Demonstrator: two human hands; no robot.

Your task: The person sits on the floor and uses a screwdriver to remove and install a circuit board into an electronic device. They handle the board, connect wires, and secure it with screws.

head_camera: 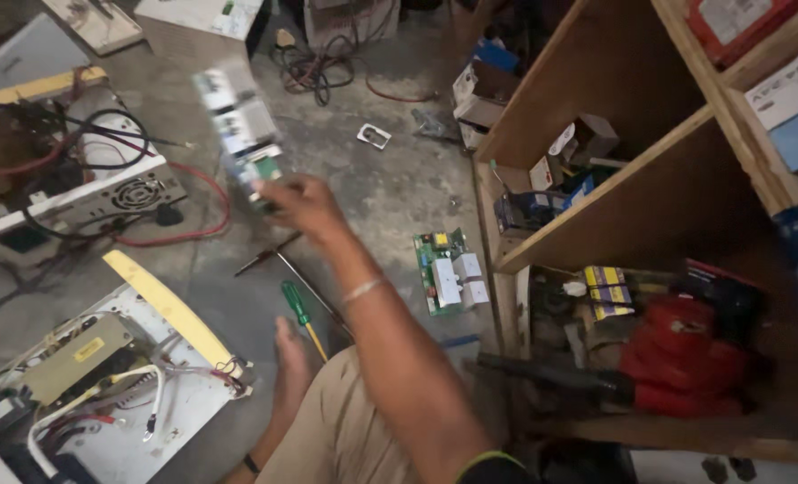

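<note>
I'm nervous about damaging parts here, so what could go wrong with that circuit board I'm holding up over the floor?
1. The right hand grips the raised circuit board only at one end, above bare concrete; a slip might crack it.
2. A second green board lies loose on the floor near the knee and could get knocked or stepped on.
3. The screwdriver beside the left hand could roll underfoot.

The circuit board [237, 125] in the right hand [296, 204] is smeared by motion blur, its parts unreadable. The left hand [289, 372] is half hidden behind the knee. At near left, the opened white casing [103, 394] is cut off by the edge.
</note>
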